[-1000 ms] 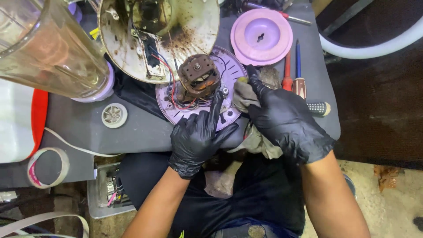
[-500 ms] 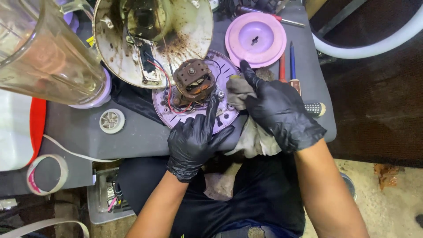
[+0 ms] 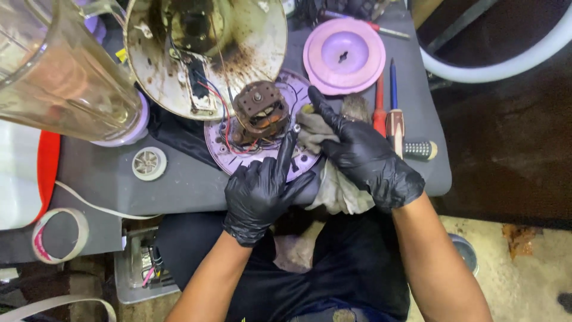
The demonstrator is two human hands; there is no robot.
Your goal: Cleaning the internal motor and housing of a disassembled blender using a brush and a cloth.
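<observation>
A small brown electric motor (image 3: 258,112) with red and blue wires sits on a round purple base plate (image 3: 221,144) on the grey table. My left hand (image 3: 262,191), in a black glove, rests on the plate's near edge with its index finger stretched up beside the motor. My right hand (image 3: 363,155), also gloved in black, presses a dirty grey cloth (image 3: 333,188) against the plate's right side, its fingers reaching toward the motor. The cloth hangs down over the table edge.
An upturned dirty appliance housing (image 3: 205,50) stands behind the motor. A clear blender jug (image 3: 56,74) fills the left. A purple lid (image 3: 344,55), screwdrivers (image 3: 393,116), a small white gear (image 3: 149,163) and a tape roll (image 3: 58,234) lie around.
The view has shifted slightly. Both hands stay on the plate and cloth; my left index finger has stretched up alongside the motor.
</observation>
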